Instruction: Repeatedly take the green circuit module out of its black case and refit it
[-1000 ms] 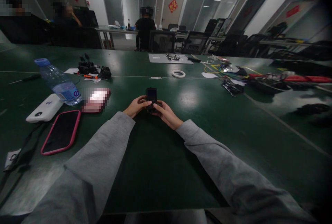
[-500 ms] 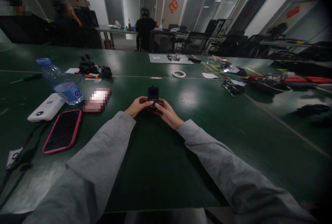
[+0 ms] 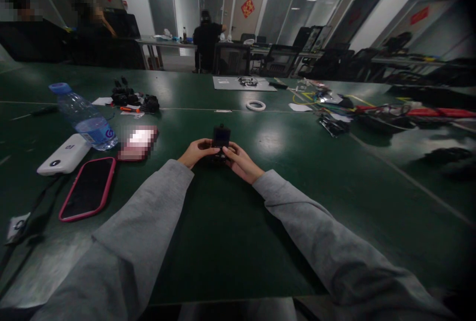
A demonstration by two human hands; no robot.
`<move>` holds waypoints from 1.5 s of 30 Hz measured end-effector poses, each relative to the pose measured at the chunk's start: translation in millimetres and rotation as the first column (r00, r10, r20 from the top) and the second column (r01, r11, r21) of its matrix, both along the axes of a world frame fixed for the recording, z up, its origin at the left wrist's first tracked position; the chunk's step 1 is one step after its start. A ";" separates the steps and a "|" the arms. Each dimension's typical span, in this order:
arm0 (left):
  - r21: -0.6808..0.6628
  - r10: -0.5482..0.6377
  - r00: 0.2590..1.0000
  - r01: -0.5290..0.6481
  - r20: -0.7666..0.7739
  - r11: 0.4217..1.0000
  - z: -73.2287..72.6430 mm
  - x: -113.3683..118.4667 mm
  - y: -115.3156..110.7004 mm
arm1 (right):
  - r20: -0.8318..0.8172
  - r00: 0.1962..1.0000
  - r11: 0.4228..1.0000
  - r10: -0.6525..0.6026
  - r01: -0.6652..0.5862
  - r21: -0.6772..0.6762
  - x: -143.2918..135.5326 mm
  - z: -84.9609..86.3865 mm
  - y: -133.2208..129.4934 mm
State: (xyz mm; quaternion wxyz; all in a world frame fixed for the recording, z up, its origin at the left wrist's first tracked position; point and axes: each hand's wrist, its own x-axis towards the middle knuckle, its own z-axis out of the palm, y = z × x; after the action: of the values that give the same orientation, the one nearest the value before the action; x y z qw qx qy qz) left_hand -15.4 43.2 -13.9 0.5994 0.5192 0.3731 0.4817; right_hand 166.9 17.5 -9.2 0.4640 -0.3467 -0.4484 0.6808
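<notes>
Between my two hands is a small black handheld device with a screen (image 3: 222, 136), upright just above or on the green table (image 3: 238, 241); I cannot tell whether it touches. My left hand (image 3: 198, 153) grips its left side, thumb on the lower front. My right hand (image 3: 241, 160) closes on the right side, its thumb also at the lower front near a row of small buttons. The fingers behind the device are hidden. Its exact kind is too small and dark to make out.
At left are a water bottle (image 3: 87, 120), a white power bank (image 3: 64, 155), a phone in a red case (image 3: 89, 188) and a blurred pink item (image 3: 138, 143). A white ring (image 3: 256, 105) lies ahead. Cables (image 3: 330, 100) are at right; a seated person (image 3: 206, 40) is beyond.
The device has tilted a little and shifted slightly right in my hands. Both hands keep their grip. The whole view has moved slightly.
</notes>
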 end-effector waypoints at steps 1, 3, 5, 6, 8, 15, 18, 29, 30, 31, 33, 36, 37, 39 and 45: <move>-0.004 -0.004 1.000 0.004 0.000 1.000 0.4 -0.2 -0.2 | -0.007 1.000 1.000 0.011 -0.011 -0.005 0.7 0.4 0.3; -0.007 -0.008 1.000 0.008 -0.007 1.000 1.1 -0.8 -0.6 | -0.019 0.999 0.999 0.035 -0.035 -0.010 2.0 0.5 1.1; -0.010 -0.008 1.000 0.008 -0.018 1.000 1.1 -1.4 -0.7 | -0.020 0.998 0.998 0.061 -0.061 -0.010 3.1 -0.6 2.2; -0.010 -0.007 1.000 0.007 -0.021 1.000 0.8 -1.6 -0.6 | -0.019 0.997 0.997 0.071 -0.072 -0.009 3.6 -1.5 2.8; -0.006 -0.010 1.000 0.010 -0.021 1.000 -0.2 -1.8 -0.1 | -0.018 0.996 0.996 0.085 -0.085 -0.005 4.4 -3.6 3.9; 0.011 -0.008 1.000 0.009 -0.027 1.000 -0.3 -1.5 0.1 | 0.017 0.995 0.994 0.098 -0.099 0.039 6.2 -6.8 4.2; 0.017 -0.007 0.999 0.008 -0.035 1.000 0.8 -1.5 -1.0 | 0.015 0.995 0.994 0.099 -0.100 0.050 6.4 -5.4 2.9; -0.038 -0.012 1.000 0.011 -0.016 0.999 7.7 4.6 -5.7 | -0.020 0.998 0.997 0.066 -0.065 0.036 3.1 -2.3 0.8; -0.046 -0.018 1.000 0.017 -0.006 0.999 7.5 4.4 -5.6 | -0.021 0.998 0.997 0.067 -0.066 0.037 3.0 -2.2 0.8; -0.057 -0.025 1.000 0.025 0.008 0.998 7.3 4.1 -5.5 | -0.022 0.997 0.997 0.069 -0.068 0.038 2.9 -2.3 0.8; -0.081 -0.031 0.999 0.034 0.040 0.996 6.5 3.3 -5.2 | -0.017 0.998 0.997 0.066 -0.066 0.037 3.1 -2.6 0.9; -0.080 -0.014 0.998 0.018 0.058 0.997 5.1 2.6 -4.7 | 0.004 0.998 0.998 0.056 -0.056 0.037 3.5 -3.5 1.2; -0.070 -0.006 0.998 0.010 0.055 0.997 4.5 2.5 -4.5 | 0.012 0.998 0.998 0.054 -0.054 0.039 3.5 -3.8 1.3; -0.049 0.006 0.999 -0.003 0.049 0.999 3.1 2.4 -3.8 | 0.023 0.998 0.997 0.052 -0.053 0.048 3.4 -4.1 1.2; -0.019 0.022 0.999 -0.021 0.032 1.000 -0.8 2.6 -2.1 | -0.002 0.999 0.997 0.053 -0.053 0.050 1.8 -2.6 -0.4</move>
State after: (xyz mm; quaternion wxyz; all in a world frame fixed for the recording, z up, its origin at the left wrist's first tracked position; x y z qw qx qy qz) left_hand -12.8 41.0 -14.7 0.6048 0.5017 0.3735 0.4929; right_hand 168.7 17.1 -11.8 0.4550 -0.3218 -0.4733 0.6821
